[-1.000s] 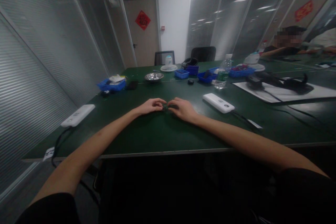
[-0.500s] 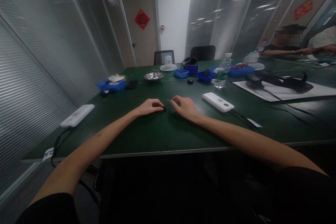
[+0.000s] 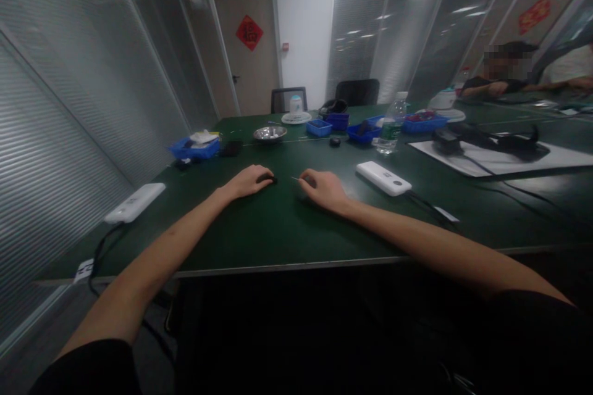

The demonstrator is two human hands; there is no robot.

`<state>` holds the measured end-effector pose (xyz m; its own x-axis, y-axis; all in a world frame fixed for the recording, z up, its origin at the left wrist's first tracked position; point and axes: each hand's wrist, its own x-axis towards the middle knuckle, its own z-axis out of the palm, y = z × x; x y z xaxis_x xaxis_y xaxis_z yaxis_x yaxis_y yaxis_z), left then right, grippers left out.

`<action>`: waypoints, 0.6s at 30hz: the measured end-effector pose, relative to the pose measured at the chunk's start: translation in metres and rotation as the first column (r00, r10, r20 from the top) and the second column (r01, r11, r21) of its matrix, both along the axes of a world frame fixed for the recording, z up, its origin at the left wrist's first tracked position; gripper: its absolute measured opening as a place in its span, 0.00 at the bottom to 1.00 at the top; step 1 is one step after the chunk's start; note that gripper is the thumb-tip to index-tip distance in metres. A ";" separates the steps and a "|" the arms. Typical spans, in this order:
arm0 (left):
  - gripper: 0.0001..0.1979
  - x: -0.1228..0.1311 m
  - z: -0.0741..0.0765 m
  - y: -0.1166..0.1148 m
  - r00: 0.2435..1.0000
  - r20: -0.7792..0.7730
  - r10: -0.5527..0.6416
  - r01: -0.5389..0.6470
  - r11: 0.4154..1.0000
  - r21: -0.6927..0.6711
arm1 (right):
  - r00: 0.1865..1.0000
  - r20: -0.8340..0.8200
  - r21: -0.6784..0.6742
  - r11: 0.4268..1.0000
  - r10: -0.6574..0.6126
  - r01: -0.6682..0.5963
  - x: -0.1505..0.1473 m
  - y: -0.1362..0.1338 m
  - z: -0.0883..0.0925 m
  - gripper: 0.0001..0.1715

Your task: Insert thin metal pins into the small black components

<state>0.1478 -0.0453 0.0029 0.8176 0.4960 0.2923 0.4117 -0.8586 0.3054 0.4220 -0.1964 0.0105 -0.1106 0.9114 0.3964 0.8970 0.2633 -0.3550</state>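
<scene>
Both my forearms lie on a dark green table (image 3: 278,234). My left hand (image 3: 248,181) rests on the tabletop with its fingers curled over a small black part (image 3: 269,179). About a hand's width to the right, my right hand (image 3: 322,188) pinches a thin, light, needle-like piece (image 3: 295,179) that points left. What the small parts are is too blurred to tell.
White flat boxes with cables lie at left (image 3: 135,201) and right (image 3: 383,178). Farther back are blue bins (image 3: 194,148), a steel bowl (image 3: 269,133), a small fan (image 3: 296,117), a water bottle (image 3: 391,129) and a black tool on white paper (image 3: 491,142). Another person (image 3: 504,74) sits at far right.
My hands, joined over the small black part a second ago, have drawn apart. The left hand slid left with the part; the right now holds the thin piece clear.
</scene>
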 end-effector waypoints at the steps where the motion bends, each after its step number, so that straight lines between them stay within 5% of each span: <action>1: 0.18 -0.015 0.000 0.011 0.997 -0.015 0.075 -0.075 0.997 0.011 | 1.000 -0.004 0.001 1.000 0.008 -0.008 0.000 -0.001 0.001 0.18; 4: 0.19 -0.064 -0.001 0.040 0.951 -0.052 0.306 -0.304 0.951 0.051 | 0.999 -0.015 -0.003 1.000 0.029 -0.029 0.000 -0.003 0.002 0.18; 9: 0.19 -0.132 -0.005 0.062 0.784 -0.066 0.617 -0.610 0.786 0.097 | 0.999 -0.003 -0.020 0.999 0.037 -0.037 -0.001 -0.004 0.004 0.19; 18: 0.21 -0.160 -0.008 0.070 0.570 -0.011 0.821 -0.813 0.567 0.132 | 0.999 -0.006 -0.046 0.998 0.034 -0.035 0.000 -0.003 0.005 0.19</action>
